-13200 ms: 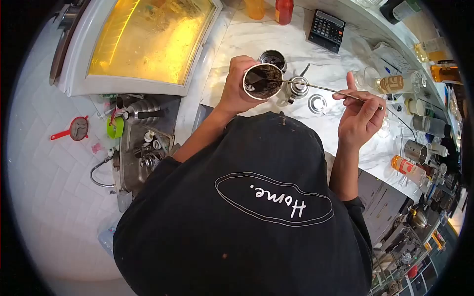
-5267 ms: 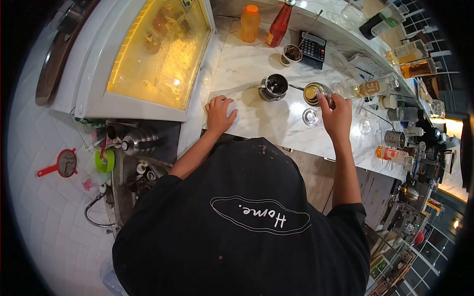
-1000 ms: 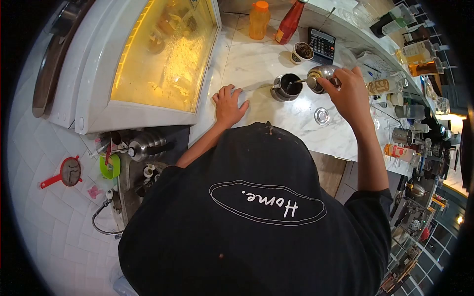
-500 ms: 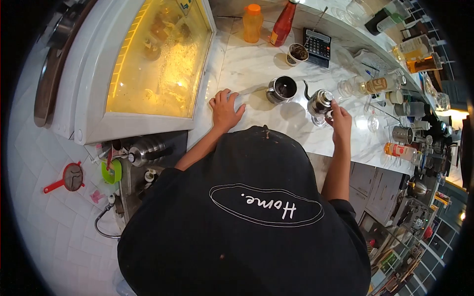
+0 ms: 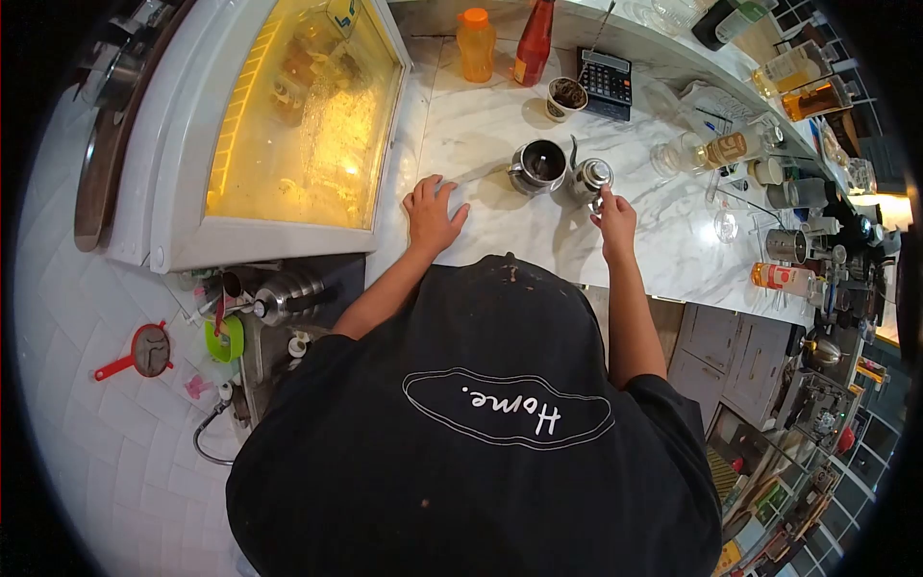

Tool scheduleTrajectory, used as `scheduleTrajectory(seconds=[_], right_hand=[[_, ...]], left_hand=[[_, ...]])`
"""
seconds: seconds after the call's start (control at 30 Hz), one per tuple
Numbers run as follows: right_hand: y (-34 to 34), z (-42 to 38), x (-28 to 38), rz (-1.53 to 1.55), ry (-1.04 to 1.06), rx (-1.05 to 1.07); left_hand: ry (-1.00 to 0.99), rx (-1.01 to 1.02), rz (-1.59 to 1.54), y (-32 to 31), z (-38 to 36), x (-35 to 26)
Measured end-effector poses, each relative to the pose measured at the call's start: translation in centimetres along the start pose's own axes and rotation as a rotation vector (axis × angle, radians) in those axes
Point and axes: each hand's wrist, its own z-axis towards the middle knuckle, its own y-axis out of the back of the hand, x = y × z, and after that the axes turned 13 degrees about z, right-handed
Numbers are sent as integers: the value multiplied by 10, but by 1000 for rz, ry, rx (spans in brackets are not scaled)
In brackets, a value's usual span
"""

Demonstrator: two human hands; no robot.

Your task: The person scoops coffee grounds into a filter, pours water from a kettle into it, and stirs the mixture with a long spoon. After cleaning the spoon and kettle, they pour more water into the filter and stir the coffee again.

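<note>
My right hand (image 5: 616, 223) is closed on the handle of a small steel gooseneck kettle (image 5: 590, 177). Its thin curved spout points away from me, close beside a steel cup (image 5: 540, 165) with dark contents. Whether any liquid leaves the spout I cannot make out. My left hand (image 5: 435, 215) rests on the marble counter (image 5: 481, 219) with fingers spread, left of the cup and near the lit display case. Beyond the steel cup stands a paper cup (image 5: 565, 99) filled with something dark and loose.
An orange bottle (image 5: 476, 46), a red sauce bottle (image 5: 534, 43) and a calculator (image 5: 606, 85) stand along the far side. A glass-fronted case (image 5: 303, 125), lit yellow, borders the left. To the right are a corked glass jar (image 5: 721, 150) and a labelled bottle (image 5: 784, 279).
My right hand has brought the kettle leftward, closer to the steel cup, and its spout has swung to point more away from me. My left hand stays on the counter.
</note>
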Motion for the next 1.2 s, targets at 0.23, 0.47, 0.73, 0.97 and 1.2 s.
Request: scheduleTrajectory(seconds=[0.23,0.47,0.73,0.97,1.2], right_hand=[[-2,-8,-13,1,59,51],[27,-36,-30,-230,249,12],[60,-75,-21,-248,118,319],[92,-72,-10,-389,-3,528],[62,-83,-23,-426,0,763]], left_hand=[[23,-11,-51,5,-30,-6],[85,-3,-64,14,-72,-19],[269,31,-67,41,-140,-58],[461,22,33,67,-199,-136],[684,-123,36,92,-248,-164]])
